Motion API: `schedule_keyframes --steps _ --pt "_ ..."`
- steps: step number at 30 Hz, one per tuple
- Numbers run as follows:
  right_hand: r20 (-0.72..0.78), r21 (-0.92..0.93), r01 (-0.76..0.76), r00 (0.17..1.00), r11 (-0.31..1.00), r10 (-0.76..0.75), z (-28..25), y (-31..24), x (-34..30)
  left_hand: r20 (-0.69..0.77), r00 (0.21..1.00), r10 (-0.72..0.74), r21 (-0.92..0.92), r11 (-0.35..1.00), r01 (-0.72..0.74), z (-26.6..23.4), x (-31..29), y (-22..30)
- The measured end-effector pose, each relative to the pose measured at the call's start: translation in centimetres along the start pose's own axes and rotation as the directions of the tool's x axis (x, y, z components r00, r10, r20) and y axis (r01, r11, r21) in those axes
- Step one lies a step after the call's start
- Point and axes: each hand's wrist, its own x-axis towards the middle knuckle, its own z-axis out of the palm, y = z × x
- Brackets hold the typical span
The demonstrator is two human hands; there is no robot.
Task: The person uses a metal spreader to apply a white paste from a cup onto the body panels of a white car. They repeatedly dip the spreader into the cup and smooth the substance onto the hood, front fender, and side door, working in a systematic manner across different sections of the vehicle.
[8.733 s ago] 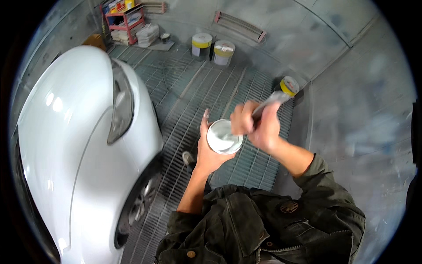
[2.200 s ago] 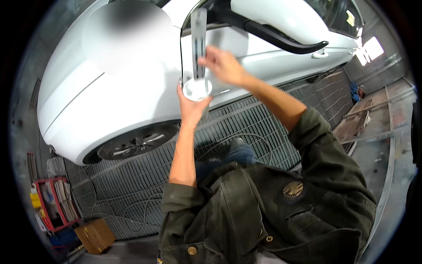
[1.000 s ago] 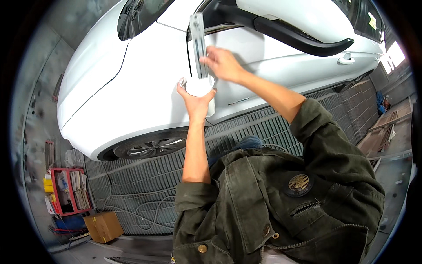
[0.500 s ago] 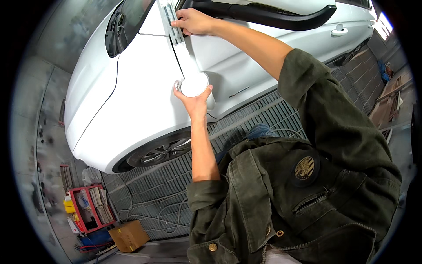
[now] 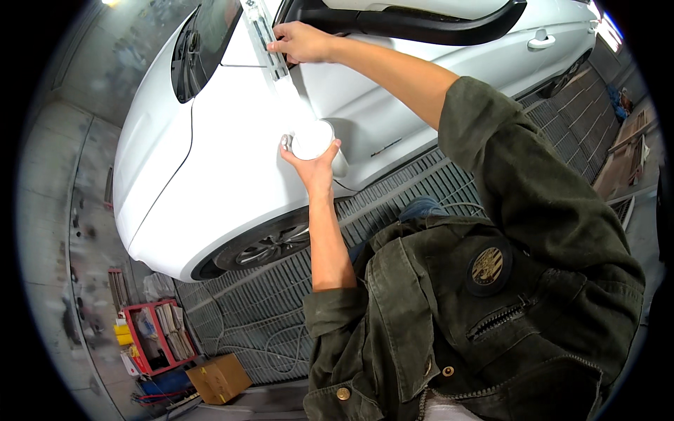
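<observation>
My left hand (image 5: 314,172) grips a round white cup (image 5: 312,139) from below, thumb and fingers on opposite sides. White fills its round top, though I cannot tell liquid from lid. Beyond it, my right hand (image 5: 302,43) pinches a long, flat, greyish strip (image 5: 263,35) with dark marks along its length. The strip slants down toward the cup, and its lower end looks white. Both hands are in front of a white car (image 5: 175,154), near the seam between its front fender and door. Glare there hides whether the strip touches the cup.
A black-trimmed side mirror (image 5: 449,28) juts out beyond my right forearm. The front wheel (image 5: 263,245) is below my left hand. Metal grating (image 5: 281,309) covers the floor, with loose hoses on it. A red rack (image 5: 151,340) and a cardboard box (image 5: 219,379) stand lower left.
The strip tilts more to the left, and its lower end now shows white. My right hand has shifted slightly left. My left hand still holds the cup, and the whole view has turned a little.
</observation>
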Motion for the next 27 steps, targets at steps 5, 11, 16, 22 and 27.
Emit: schedule_keyframes --steps 5,11,16,22,27 --pt "0.046 -0.189 0.266 0.964 0.945 -0.262 3.7 2.5 -6.0 -0.012 1.000 0.012 -0.030 0.999 -0.012 -1.0 -0.4 -0.2" --pt "0.060 -0.273 0.191 0.982 0.943 -0.182 3.0 -0.2 -8.6 -0.013 0.998 0.057 -0.003 0.998 -0.057 -0.6 -0.1 -0.4" --pt "-0.019 -0.481 -0.040 0.999 0.876 0.035 3.6 2.3 -10.3 0.042 0.999 0.016 -0.071 0.997 -0.013 0.6 0.0 -0.4" --pt "-0.049 -0.248 0.121 0.989 0.961 -0.137 2.6 -0.5 -5.6 -0.024 0.996 0.090 0.040 0.995 -0.089 -0.7 1.0 -2.2" --pt "0.002 -0.156 0.010 1.000 0.988 -0.010 0.5 -0.6 -2.5 -0.015 0.999 0.049 0.003 0.999 -0.049 0.1 0.2 -1.9"
